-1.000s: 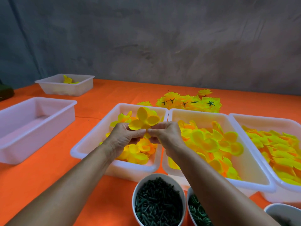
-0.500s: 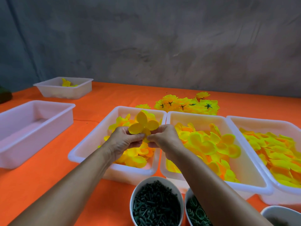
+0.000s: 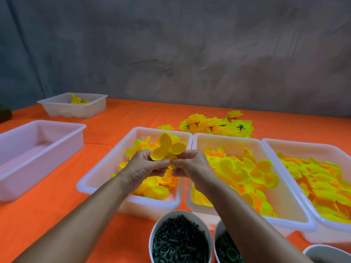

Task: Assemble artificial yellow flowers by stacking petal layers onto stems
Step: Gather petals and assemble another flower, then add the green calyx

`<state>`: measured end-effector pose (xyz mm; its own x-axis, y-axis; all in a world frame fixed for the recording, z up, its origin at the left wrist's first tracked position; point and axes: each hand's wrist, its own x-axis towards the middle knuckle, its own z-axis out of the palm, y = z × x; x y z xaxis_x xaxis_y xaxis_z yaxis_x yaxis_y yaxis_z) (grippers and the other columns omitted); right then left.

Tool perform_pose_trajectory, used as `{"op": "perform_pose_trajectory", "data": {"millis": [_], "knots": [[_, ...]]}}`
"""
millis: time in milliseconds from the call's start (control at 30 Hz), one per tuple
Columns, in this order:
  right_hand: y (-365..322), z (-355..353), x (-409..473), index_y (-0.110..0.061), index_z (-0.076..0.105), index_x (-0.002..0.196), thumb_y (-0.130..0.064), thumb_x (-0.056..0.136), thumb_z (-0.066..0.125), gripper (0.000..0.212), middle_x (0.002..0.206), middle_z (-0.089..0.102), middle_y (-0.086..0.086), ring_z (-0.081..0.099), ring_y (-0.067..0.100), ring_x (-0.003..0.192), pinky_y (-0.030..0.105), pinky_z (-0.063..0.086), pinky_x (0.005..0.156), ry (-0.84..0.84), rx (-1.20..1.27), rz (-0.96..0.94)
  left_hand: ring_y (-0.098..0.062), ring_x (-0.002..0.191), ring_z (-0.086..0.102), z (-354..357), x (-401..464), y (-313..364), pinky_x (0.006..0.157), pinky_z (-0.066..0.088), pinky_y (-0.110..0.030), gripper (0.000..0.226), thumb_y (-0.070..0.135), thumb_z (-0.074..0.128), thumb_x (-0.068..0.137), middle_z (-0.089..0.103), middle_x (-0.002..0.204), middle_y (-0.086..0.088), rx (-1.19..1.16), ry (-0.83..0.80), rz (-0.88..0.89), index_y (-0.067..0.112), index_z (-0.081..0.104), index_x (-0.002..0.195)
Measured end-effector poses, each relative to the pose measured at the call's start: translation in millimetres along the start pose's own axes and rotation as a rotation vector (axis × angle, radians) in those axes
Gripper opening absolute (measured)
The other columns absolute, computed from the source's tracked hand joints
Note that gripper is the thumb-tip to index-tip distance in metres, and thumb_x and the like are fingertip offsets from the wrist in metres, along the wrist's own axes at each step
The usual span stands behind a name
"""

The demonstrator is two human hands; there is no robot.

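Observation:
A yellow petal layer (image 3: 167, 148) stands up between my two hands above the leftmost petal tray (image 3: 98, 180). My left hand (image 3: 147, 168) pinches its lower left edge and my right hand (image 3: 191, 165) pinches its lower right edge, fingertips almost touching. Whatever stem sits under the petals is hidden by my fingers. Two more white trays, the middle tray (image 3: 284, 219) and the right tray (image 3: 269, 143), hold heaps of loose yellow and orange petals. A bowl of dark green stems (image 3: 179, 242) stands at the front. Finished flowers (image 3: 216, 125) lie in a pile behind the trays.
An empty white tray (image 3: 39, 149) sits at the left, and a smaller tray (image 3: 74, 104) with a few yellow pieces at the far left. A bowl of green rings (image 3: 227, 247) and a third bowl (image 3: 326, 253) stand at the front edge. An orange cloth (image 3: 47, 215) covers the table.
Both hands have kept their pinch on the petal layer and stayed over the leftmost tray. The petals have turned slightly between the fingers, and the view has tilted a little.

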<state>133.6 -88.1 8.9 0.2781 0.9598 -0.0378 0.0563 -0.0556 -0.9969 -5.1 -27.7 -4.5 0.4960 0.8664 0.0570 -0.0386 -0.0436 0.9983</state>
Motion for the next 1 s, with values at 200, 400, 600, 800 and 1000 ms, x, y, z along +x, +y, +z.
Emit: {"op": "perform_pose_trajectory", "data": {"millis": [200,400,600,800,1000], "knots": [[-0.8,4.3,1.3,-0.013,0.068,0.077,-0.005,0.085,0.062,0.013,0.066,0.058,0.006,0.053,0.017,0.059,0.025,0.045,0.049,0.083,-0.243,-0.085,-0.01,0.049,0.055,0.6,0.0,-2.7,0.047,0.047,-0.022,0.008,0.006,0.075,0.075,0.062,0.057,-0.002,0.077,0.052,0.079,0.009,0.068,0.072],[0.8,2.7,0.8,-0.015,0.065,0.064,-0.01,0.084,0.066,0.02,0.052,0.055,-0.001,0.05,0.009,0.041,0.023,0.043,0.043,0.168,-0.381,-0.145,-0.009,0.051,0.057,3.5,-2.2,-0.5,0.048,0.049,-0.022,0.011,0.014,0.079,0.066,0.064,0.057,0.001,0.085,0.017,0.096,0.015,0.068,0.065],[3.5,6.5,-0.2,-0.005,0.072,0.073,-0.011,0.082,0.065,0.013,0.062,0.059,0.011,0.052,0.021,0.061,0.032,0.04,0.055,0.221,-0.609,-0.289,-0.025,0.072,0.055,1.4,-2.7,2.0,0.067,0.048,-0.038,0.016,0.013,0.07,0.079,0.06,0.078,-0.016,-0.042,0.164,0.122,0.0,0.066,0.087],[4.4,5.8,-1.1,0.001,0.071,0.081,-0.015,0.083,0.067,0.017,0.074,0.067,0.016,0.055,0.023,0.065,0.038,0.046,0.062,0.127,-0.304,-0.305,-0.022,0.069,0.057,3.4,-4.6,2.8,0.07,0.046,-0.037,0.009,0.003,0.068,0.08,0.067,0.073,-0.008,-0.057,0.173,0.099,0.002,0.07,0.089],[3.7,1.7,-0.4,-0.008,0.068,0.079,-0.012,0.088,0.063,0.012,0.069,0.063,0.007,0.056,0.014,0.061,0.021,0.042,0.053,0.163,-0.075,-0.254,-0.023,0.063,0.059,-0.4,-2.9,4.2,0.064,0.049,-0.034,0.005,0.012,0.066,0.082,0.068,0.072,-0.008,-0.154,0.219,0.083,0.008,0.067,0.086]]}}
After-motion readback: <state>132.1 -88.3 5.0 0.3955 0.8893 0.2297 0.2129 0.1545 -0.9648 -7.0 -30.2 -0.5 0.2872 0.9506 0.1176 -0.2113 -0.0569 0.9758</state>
